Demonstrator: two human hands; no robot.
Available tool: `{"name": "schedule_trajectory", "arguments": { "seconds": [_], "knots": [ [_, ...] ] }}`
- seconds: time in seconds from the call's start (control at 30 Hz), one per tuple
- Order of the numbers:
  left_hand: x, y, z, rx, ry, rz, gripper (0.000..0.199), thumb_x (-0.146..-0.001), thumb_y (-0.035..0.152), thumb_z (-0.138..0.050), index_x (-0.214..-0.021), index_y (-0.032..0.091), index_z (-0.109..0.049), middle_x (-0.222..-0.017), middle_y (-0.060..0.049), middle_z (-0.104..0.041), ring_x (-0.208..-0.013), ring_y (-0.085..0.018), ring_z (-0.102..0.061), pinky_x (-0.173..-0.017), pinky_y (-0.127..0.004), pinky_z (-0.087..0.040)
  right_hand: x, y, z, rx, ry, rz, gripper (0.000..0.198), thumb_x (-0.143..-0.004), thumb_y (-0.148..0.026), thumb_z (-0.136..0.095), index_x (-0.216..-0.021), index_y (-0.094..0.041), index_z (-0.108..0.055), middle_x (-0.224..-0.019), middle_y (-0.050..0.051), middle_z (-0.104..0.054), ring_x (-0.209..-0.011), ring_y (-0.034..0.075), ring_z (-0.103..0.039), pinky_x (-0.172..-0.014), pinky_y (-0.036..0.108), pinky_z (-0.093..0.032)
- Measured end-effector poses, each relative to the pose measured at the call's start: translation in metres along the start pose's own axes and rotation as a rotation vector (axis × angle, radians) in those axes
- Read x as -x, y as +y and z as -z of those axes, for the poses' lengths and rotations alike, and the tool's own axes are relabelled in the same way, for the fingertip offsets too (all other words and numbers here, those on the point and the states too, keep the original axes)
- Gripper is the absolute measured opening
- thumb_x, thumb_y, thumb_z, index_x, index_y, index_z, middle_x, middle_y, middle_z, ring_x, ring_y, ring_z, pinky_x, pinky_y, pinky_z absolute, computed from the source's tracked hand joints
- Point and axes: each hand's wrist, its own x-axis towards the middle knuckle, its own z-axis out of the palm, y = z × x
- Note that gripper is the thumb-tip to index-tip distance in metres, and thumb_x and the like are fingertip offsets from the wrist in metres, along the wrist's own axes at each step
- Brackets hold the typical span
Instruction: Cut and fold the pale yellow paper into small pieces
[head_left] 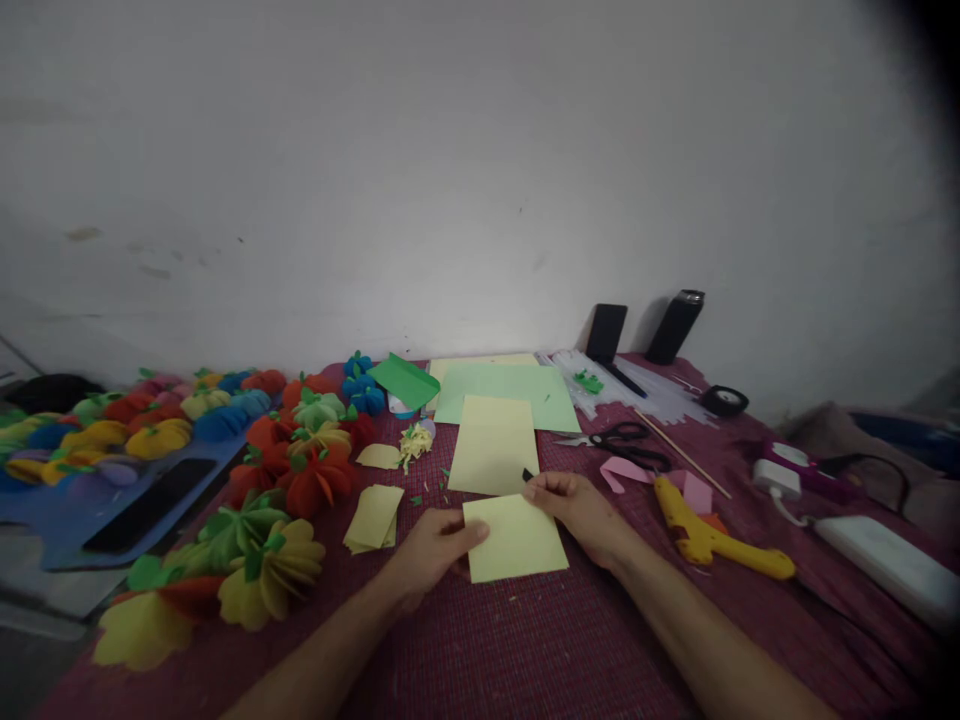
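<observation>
My left hand [435, 547] pinches the left edge of a pale yellow paper card [517, 550], its thumb lying on top. At the card's upper right corner, my right hand [574, 508] is closed, with thumb and fingertips together. A small black piece [528, 475] sticks out beside those fingertips; its kind is unclear. Just beyond the card lies a larger pale yellow sheet [491, 440]. To the left are a small stack of cut yellow pieces [375, 517], another yellow piece [379, 456] and a heap of yellow paper scraps [417, 443].
Paper pumpkins [319, 475] in many colours crowd the left side, near a dark phone [150, 505]. Scissors [619, 440], a wooden stick [682, 453], a yellow glue gun [712, 540] and a white power bank [889, 565] lie right. Green sheets [559, 395] and a black bottle [675, 327] stand farther back.
</observation>
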Motion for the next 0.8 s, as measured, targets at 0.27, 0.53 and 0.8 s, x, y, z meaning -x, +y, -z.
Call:
{"name": "schedule_trajectory", "arguments": {
  "seconds": [0.27, 0.53, 0.8],
  "knots": [
    [-0.002, 0.000, 0.009, 0.145, 0.099, 0.014, 0.035, -0.063, 0.043, -0.061, -0.068, 0.009, -0.063, -0.059, -0.004, -0.060, -0.053, -0.012, -0.051, -0.050, -0.023, -0.038, 0.003, 0.002, 0.001, 0.033, -0.158, -0.112, 0.034, -0.067, -0.047, -0.055, -0.066, -0.013, -0.057, -0.058, -0.001, -0.054, -0.049, 0.008, -0.046, -0.049, 0.020, -0.036],
    [-0.004, -0.004, 0.016, 0.092, 0.153, -0.009, 0.035, -0.065, 0.042, -0.060, -0.063, 0.008, -0.060, -0.054, -0.003, -0.056, -0.046, -0.009, -0.046, -0.043, -0.019, -0.033, 0.004, 0.004, 0.005, 0.168, -0.214, -0.117, 0.028, -0.065, -0.042, -0.058, -0.063, -0.014, -0.059, -0.051, -0.002, -0.054, -0.046, 0.008, -0.046, -0.047, 0.020, -0.034],
    [-0.003, 0.001, 0.014, 0.138, 0.172, -0.047, 0.036, -0.065, 0.041, -0.061, -0.081, 0.009, -0.062, -0.068, -0.006, -0.063, -0.059, -0.014, -0.054, -0.054, -0.024, -0.040, 0.003, 0.012, 0.000, 0.194, -0.259, -0.107, 0.024, -0.064, -0.038, -0.060, -0.062, -0.014, -0.057, -0.051, -0.002, -0.053, -0.045, 0.008, -0.046, -0.045, 0.019, -0.033]
  ]
}}
